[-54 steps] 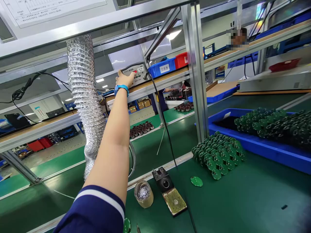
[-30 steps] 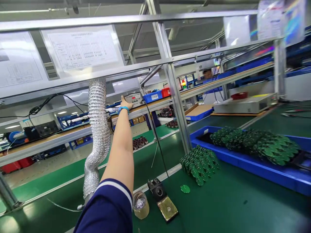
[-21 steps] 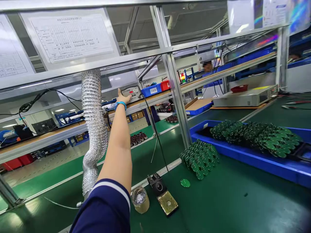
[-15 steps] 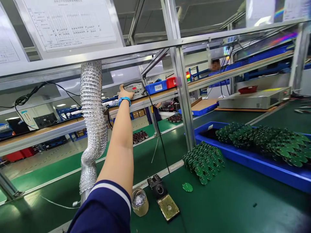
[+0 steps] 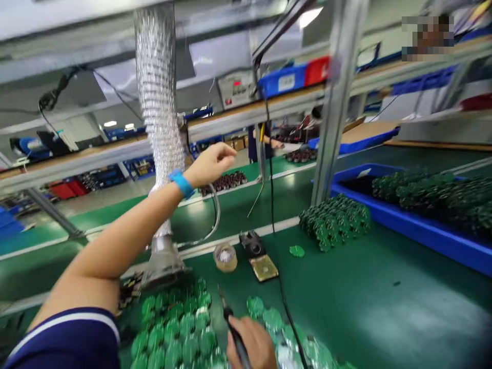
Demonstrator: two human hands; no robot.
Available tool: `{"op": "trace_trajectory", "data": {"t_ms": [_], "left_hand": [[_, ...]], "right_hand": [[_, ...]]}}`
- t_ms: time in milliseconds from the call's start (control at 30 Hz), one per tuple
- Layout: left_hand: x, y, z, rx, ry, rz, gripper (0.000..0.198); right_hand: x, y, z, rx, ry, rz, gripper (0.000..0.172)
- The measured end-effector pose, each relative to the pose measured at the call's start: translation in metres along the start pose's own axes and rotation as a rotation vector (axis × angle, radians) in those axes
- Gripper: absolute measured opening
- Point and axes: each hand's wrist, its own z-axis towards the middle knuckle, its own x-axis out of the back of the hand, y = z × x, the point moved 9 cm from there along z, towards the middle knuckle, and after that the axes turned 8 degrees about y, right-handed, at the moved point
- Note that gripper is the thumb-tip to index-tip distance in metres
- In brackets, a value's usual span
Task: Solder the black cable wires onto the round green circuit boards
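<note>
Gripping a soldering iron (image 5: 232,328) at six o'clock, the right hand (image 5: 251,346) kept its fingers curled round the handle; the long axis ran toward eleven o'clock, tip over green round boards (image 5: 172,328). At ten o'clock the left hand (image 5: 209,164) hung loosely curled, empty, above open green mat (image 5: 384,307).

Left hand (image 5: 209,165) raised, empty, beside foil duct (image 5: 158,97), right hand (image 5: 251,344) gripping soldering iron (image 5: 232,328) over green boards (image 5: 175,330)
</note>
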Motion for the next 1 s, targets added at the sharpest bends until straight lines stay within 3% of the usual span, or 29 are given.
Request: {"op": "trace_trajectory", "data": {"t_ms": [67, 100, 167, 200, 267, 333, 400, 500, 567, 733, 867, 1000], "left_hand": [[-0.019, 0.015, -0.109, -0.065, -0.555, 0.056, 0.029], [-0.018, 0.015, -0.167, -0.024, -0.784, 0.085, 0.035], [0.001, 0.003, -0.268, 0.191, -1.035, 0.156, 0.039], [0.009, -0.002, -0.313, 0.302, -1.095, 0.14, 0.039], [0.018, -0.013, -0.391, 0.492, -1.101, 0.05, 0.036], [0.017, -0.03, -0.454, 0.618, -1.001, 0.033, 0.035], [0.014, -0.048, -0.501, 0.646, -0.824, 0.162, 0.035], [0.012, -0.055, -0.547, 0.544, -0.557, 0.308, 0.032], [0.012, -0.05, -0.566, 0.428, -0.443, 0.352, 0.032], [0.013, -0.042, -0.583, 0.179, -0.33, 0.372, 0.035], [0.014, -0.045, -0.584, 0.127, -0.267, 0.38, 0.034], [0.014, -0.039, -0.582, 0.074, -0.191, 0.434, 0.033]], "right_hand": [[0.0, -0.003, 0.0, -0.002, -0.015, 0.015, 0.015], [-0.003, 0.0, -0.001, -0.036, -0.048, 0.031, 0.017], [-0.009, 0.006, -0.007, -0.101, -0.104, 0.062, 0.023], [-0.012, 0.008, -0.01, -0.126, -0.134, 0.078, 0.026], [-0.015, 0.01, -0.014, -0.153, -0.164, 0.084, 0.03], [-0.01, 0.007, -0.011, -0.132, -0.164, 0.056, 0.032], [0.0, 0.001, -0.006, -0.076, -0.173, 0.009, 0.031], [0.02, -0.001, -0.002, 0.007, -0.317, -0.058, 0.033], [0.037, 0.005, -0.005, 0.063, -0.452, -0.125, 0.035], [0.076, 0.026, -0.025, 0.16, -0.714, -0.206, 0.036], [0.069, 0.038, -0.049, 0.235, -0.827, -0.224, 0.029], [0.049, 0.054, -0.063, 0.183, -0.871, -0.297, 0.032]]}}
